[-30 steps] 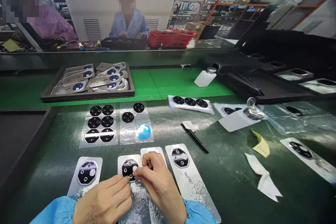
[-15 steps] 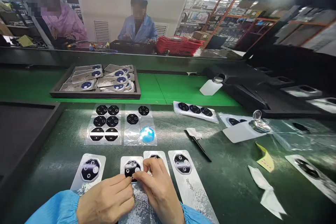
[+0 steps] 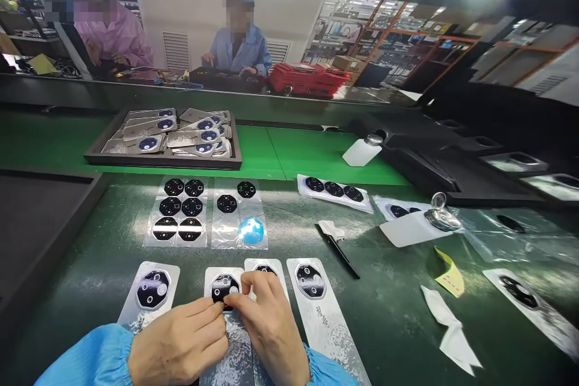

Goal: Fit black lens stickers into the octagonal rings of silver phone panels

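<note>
My left hand [image 3: 183,338] and my right hand [image 3: 270,322] meet over a silvery metal plate [image 3: 233,338], fingertips pinched together at the lower edge of its black octagonal piece [image 3: 221,285]. Whatever lies between the fingertips is too small or hidden to name. Part of a second plate [image 3: 278,265] shows behind my right hand, its black octagon mostly covered. One more plate [image 3: 151,289] lies to the left and another [image 3: 312,289] to the right, each with a black octagon at its top end.
Sheets of black octagonal stickers [image 3: 176,238] [image 3: 221,235] lie ahead. A dark tray [image 3: 163,163] holds stacked plates. To the right are black tweezers [image 3: 341,256], a white bottle on its side [image 3: 402,232], crumpled white paper [image 3: 452,329] and a yellow slip [image 3: 450,274]. Two people sit beyond.
My view has shifted slightly, moving everything a little left. My hands keep the same pinch at the octagon's lower edge. The person in blue has moved their hands.
</note>
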Motion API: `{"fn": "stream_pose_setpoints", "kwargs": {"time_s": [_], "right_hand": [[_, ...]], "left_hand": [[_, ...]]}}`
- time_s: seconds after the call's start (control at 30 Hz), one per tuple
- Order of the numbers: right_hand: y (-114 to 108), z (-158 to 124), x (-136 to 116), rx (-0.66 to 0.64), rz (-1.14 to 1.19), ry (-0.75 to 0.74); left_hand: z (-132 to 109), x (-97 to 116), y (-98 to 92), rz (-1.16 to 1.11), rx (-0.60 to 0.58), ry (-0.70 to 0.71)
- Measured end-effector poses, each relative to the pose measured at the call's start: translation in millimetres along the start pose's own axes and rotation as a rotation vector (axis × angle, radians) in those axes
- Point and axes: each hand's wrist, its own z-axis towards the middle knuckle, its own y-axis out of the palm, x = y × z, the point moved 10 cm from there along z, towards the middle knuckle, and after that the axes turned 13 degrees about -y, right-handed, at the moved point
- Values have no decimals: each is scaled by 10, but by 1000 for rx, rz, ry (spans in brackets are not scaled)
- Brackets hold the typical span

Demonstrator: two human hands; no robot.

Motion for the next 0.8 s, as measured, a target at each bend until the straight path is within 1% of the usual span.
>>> {"fn": "stream_pose_setpoints", "kwargs": {"time_s": [0.07,0.2,0.33,0.47,0.57,0.7,0.8], "right_hand": [[-23,-1,17,5,-7,21],[10,12,-6,-42,-12,1],[-37,4,21,29,0,17],[39,-4,25,-25,20,12],[0,-14,49,19,26,37],[42,-8,36,-31,45,23],[24,-22,75,2,50,52]], "left_hand": [[2,10,2,3,-1,4],[5,13,0,7,-6,0],[4,17,-7,10,-5,6],[4,12,3,15,-7,-3],[0,10,17,19,-9,-1],[2,5,8,19,-4,0],[6,9,-3,17,-2,-1]]}}
